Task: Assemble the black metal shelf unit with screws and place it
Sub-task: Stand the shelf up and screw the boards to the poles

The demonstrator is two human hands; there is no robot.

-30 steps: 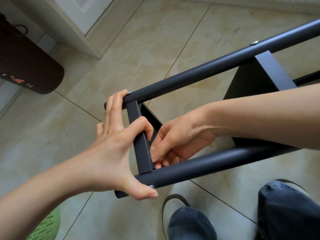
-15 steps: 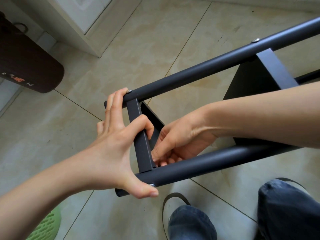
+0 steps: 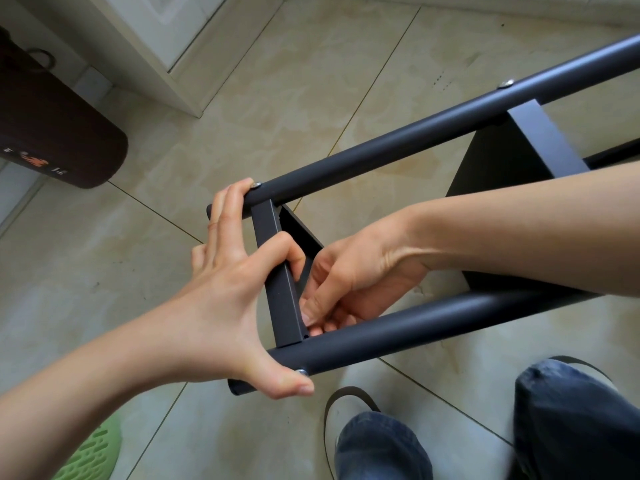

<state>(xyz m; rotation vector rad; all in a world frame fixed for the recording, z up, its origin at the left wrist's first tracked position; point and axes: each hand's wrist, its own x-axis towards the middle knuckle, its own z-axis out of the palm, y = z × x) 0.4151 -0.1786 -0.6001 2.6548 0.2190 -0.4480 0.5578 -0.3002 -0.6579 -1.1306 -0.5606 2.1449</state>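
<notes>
Tiled floor [image 3: 284,84] fills the frame. Black metal shelf unit [image 3: 408,147] lies on its side across centre and right; two round posts run from lower left to upper right, joined by a flat crossbar [image 3: 280,285] at centre. We note a dark cylindrical bag [image 3: 52,133] at upper left and a green perforated item [image 3: 93,455] at lower left. Left hand [image 3: 221,299]: grip spread wide, fingers on upper post, index curled round the crossbar, thumb at a screw [image 3: 302,372] on lower post. Right hand [image 3: 346,282]: curled fingers pinched at the crossbar's lower end; contents not visible.
</notes>
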